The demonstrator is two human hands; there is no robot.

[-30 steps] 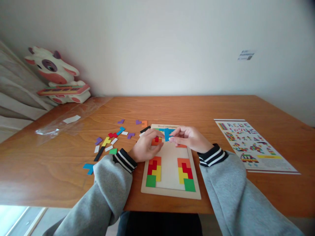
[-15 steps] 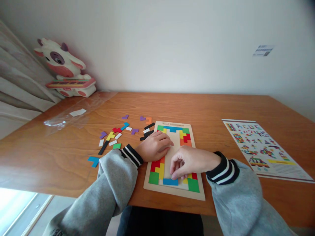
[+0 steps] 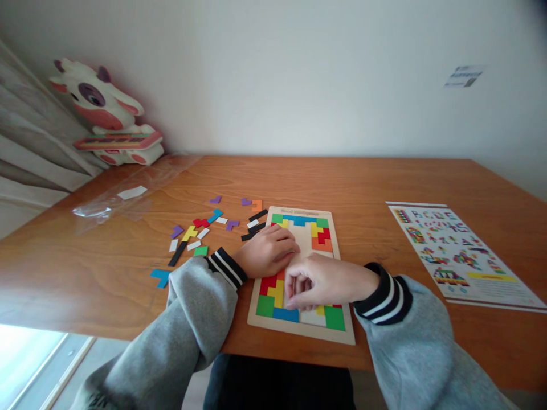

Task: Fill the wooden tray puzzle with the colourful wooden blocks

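A wooden puzzle board (image 3: 301,336) lies near the table's front edge, with coloured pieces set along its border. My right hand (image 3: 318,279) is over its lower middle, thumb and fingers curled together at the upper edge of a blue puzzle piece (image 3: 285,314). That piece lies in the bottom row beside a green square piece (image 3: 265,306). My left hand (image 3: 269,249) rests across the board's left side, fingers stretched and lying flat, holding nothing visible. Both hands hide parts of the board's middle and sides.
Loose pieces lie left of the board, among them a yellow piece (image 3: 190,233), a black bar (image 3: 177,254) and a blue piece (image 3: 160,278). A printed sheet (image 3: 465,256) lies at right. At back left are a plastic bag (image 3: 128,196) and a toy cow (image 3: 106,114).
My right hand has moved left, and the blue piece has slid left along the bottom row against the green square. My left hand stays in place. The view has shifted slightly.
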